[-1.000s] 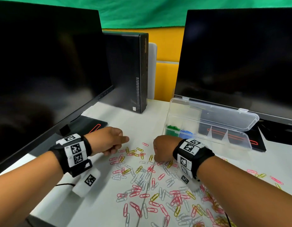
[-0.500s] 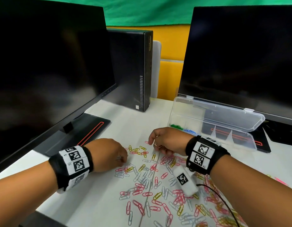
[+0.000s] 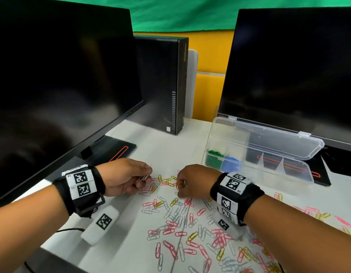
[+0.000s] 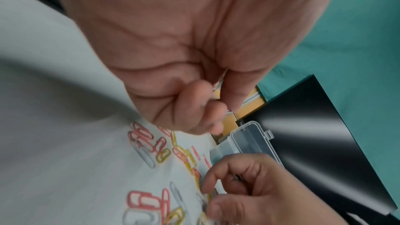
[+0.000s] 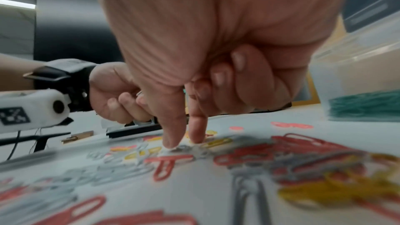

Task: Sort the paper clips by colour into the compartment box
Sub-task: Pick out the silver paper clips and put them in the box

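Loose pink, yellow and white paper clips were all over the white table at bottom centre, left hand fingers clenched round a few white clips, right hand fingers pinching at one on the table, clear compartment box sat open at right with green and blue already in.

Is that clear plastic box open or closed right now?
Open. The compartment box has its lid swung back, with green clips and blue clips exposed inside.
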`<state>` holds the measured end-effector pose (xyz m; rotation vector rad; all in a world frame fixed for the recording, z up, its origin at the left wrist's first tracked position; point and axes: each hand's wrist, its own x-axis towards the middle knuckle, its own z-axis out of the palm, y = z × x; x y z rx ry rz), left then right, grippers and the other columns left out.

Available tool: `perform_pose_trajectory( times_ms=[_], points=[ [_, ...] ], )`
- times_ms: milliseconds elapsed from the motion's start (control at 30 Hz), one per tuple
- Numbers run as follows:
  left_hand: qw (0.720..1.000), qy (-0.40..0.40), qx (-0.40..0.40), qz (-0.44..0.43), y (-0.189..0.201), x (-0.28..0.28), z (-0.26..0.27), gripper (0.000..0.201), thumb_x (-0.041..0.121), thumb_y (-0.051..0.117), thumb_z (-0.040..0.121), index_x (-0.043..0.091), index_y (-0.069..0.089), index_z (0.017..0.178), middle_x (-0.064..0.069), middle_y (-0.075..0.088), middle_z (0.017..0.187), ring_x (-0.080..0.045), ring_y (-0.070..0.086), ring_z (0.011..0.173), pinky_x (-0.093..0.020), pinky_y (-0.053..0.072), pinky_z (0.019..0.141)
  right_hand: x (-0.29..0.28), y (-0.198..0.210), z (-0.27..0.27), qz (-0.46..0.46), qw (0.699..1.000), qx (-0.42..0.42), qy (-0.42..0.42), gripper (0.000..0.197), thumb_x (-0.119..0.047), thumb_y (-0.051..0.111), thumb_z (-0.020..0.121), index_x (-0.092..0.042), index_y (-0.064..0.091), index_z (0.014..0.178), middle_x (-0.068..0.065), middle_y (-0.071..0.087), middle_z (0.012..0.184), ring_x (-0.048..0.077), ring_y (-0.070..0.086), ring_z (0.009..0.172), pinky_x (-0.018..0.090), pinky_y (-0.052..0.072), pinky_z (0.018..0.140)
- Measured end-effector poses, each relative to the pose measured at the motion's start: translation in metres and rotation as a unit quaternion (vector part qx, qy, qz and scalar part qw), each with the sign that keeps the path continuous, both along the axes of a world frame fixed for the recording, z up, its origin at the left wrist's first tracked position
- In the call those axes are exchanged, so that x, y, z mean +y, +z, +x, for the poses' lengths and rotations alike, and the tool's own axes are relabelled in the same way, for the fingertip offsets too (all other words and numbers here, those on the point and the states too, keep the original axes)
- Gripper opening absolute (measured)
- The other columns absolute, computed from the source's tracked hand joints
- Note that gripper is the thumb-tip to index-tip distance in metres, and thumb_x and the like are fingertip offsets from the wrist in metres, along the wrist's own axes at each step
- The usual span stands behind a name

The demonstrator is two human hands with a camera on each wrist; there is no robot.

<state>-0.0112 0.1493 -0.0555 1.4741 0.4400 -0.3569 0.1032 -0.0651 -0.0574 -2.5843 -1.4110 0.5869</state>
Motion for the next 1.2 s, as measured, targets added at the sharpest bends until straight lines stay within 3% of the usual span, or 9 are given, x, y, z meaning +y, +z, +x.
perform_pose_trajectory(
  times_ms=[200,367,500,633,733,900,1033,1100,1200],
  points=[
    [0.998,0.005,-0.006,-0.055,-0.001,0.001,-0.002,0.037,0.013,0.089,0.065,0.003,0.063,0.089,-0.020,0.064,0.082,-0.015,0.051,0.054,-0.019,0.038,0.038,0.011,-0.007,-0.002,-0.036,0.999,0.004,0.007,0.014,-0.021,0.066,0.087,-0.015,0.062,0.076,0.006,0.066,0.087,0.019,0.055,0.074,0.023,0.040,0.057],
    [0.999,0.044,-0.016,-0.025,0.000,0.000,0.000,0.019,0.006,0.070,0.070,0.004,0.062,0.087,-0.016,0.058,0.072,-0.015,0.050,0.049,-0.019,0.036,0.037,0.004,0.000,0.001,-0.054,0.999,-0.003,0.008,0.019,-0.023,0.064,0.089,-0.006,0.070,0.096,0.008,0.069,0.101,0.020,0.057,0.082,0.022,0.039,0.057],
    [0.998,0.035,-0.022,-0.037,0.002,-0.004,0.001,0.010,0.010,0.059,0.068,0.011,0.057,0.079,-0.015,0.053,0.072,-0.016,0.043,0.048,-0.020,0.031,0.036,0.000,0.008,0.008,0.012,1.000,0.016,-0.018,0.008,-0.024,0.068,0.089,-0.018,0.071,0.092,-0.006,0.066,0.092,0.014,0.060,0.083,0.022,0.043,0.061],
    [0.997,0.010,-0.044,-0.065,0.007,-0.008,0.009,0.016,0.010,0.038,0.073,0.012,0.054,0.073,-0.015,0.049,0.071,-0.016,0.039,0.047,-0.021,0.025,0.038,0.006,0.005,0.001,-0.037,0.999,-0.022,0.012,0.014,-0.023,0.069,0.088,-0.013,0.074,0.096,0.002,0.071,0.098,0.017,0.062,0.084,0.021,0.039,0.055],
    [0.995,-0.017,-0.046,-0.088,0.013,-0.013,0.018,0.010,0.021,0.046,0.073,0.012,0.050,0.073,-0.011,0.048,0.069,-0.016,0.036,0.050,-0.023,0.021,0.042,0.010,0.001,-0.005,-0.059,0.997,-0.042,0.026,0.018,-0.022,0.069,0.087,-0.009,0.071,0.098,0.006,0.070,0.102,0.023,0.065,0.091,0.020,0.039,0.055],
    [0.998,-0.017,-0.042,-0.031,0.021,-0.031,0.038,0.015,0.022,0.051,0.078,0.015,0.046,0.065,-0.007,0.043,0.067,-0.014,0.028,0.050,-0.025,0.013,0.044,0.005,0.001,-0.008,-0.095,0.993,-0.059,0.029,0.033,-0.027,0.070,0.086,-0.015,0.047,0.065,0.001,0.051,0.070,0.019,0.049,0.062,0.022,0.038,0.054],
    [0.999,-0.002,-0.033,-0.011,0.031,-0.050,0.057,0.024,0.020,0.042,0.084,0.013,0.041,0.061,-0.008,0.042,0.063,-0.014,0.024,0.046,-0.023,0.010,0.043,-0.002,0.007,-0.010,-0.107,0.991,-0.069,0.050,0.042,-0.032,0.069,0.090,-0.017,0.041,0.063,0.000,0.046,0.068,0.015,0.043,0.057,0.023,0.034,0.051],
    [0.999,-0.008,-0.039,0.015,0.038,-0.067,0.072,0.025,0.017,0.044,0.088,0.009,0.053,0.066,-0.010,0.050,0.065,-0.013,0.029,0.045,-0.020,0.015,0.038,-0.005,0.007,-0.013,-0.101,0.990,-0.078,0.056,0.041,-0.033,0.069,0.090,-0.016,0.043,0.063,0.000,0.047,0.067,0.016,0.044,0.056,0.023,0.032,0.049],
    [0.996,-0.032,-0.065,0.050,0.051,-0.092,0.099,0.023,0.001,0.048,0.093,-0.002,0.070,0.098,-0.015,0.065,0.078,-0.012,0.043,0.052,-0.018,0.032,0.037,-0.010,0.011,-0.017,-0.070,0.993,-0.074,0.054,0.028,-0.036,0.070,0.087,-0.012,0.061,0.076,0.003,0.059,0.075,0.021,0.054,0.063,0.024,0.037,0.052]
  ],
)
